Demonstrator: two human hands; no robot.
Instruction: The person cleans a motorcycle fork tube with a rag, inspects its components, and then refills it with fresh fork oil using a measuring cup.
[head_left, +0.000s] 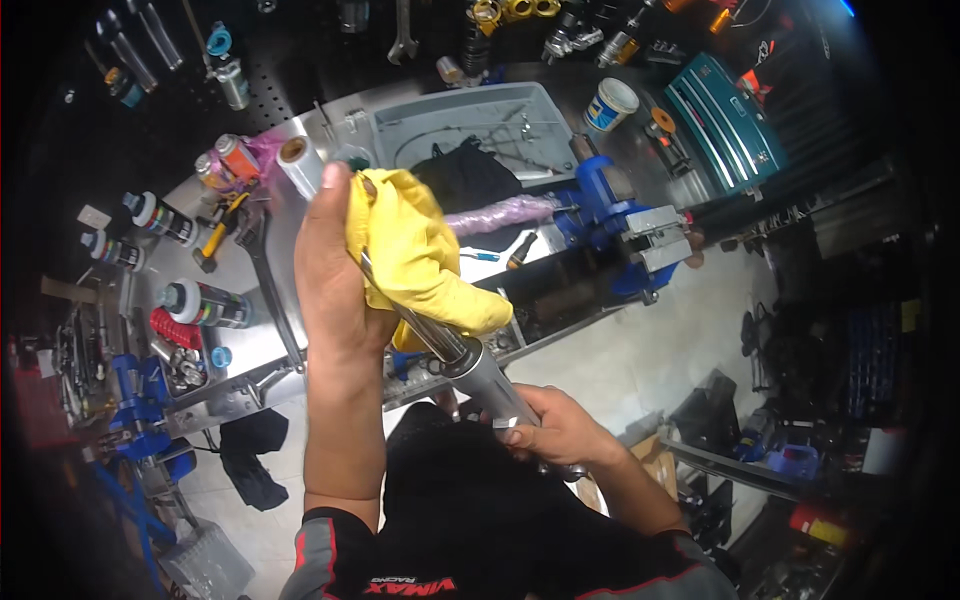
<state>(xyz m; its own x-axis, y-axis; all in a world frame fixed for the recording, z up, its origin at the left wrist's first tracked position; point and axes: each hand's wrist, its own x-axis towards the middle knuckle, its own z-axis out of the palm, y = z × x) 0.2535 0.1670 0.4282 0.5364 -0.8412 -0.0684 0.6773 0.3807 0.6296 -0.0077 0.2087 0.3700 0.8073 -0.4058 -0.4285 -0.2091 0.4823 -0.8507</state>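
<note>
A fork leg [492, 384] with a shiny chrome upper tube and a grey lower body runs slantwise in front of me. My left hand [330, 270] is closed around a yellow cloth [415, 245], which is bunched about the upper part of the chrome tube. Part of that tube's upper end is hidden under the cloth. Lower down and to the right, my right hand [560, 428] grips the grey body near its bottom end. Some of its fingers are hidden behind the body.
Behind the cloth, a grey tray [400, 125] holds black fabric and cables. A blue vise [605, 200] is fixed at the bench's right, near a white tub [612, 104] and a teal toolbox [725, 120]. Bottles [205, 303], a hammer [215, 235] and a paper roll [300, 165] stand or lie left.
</note>
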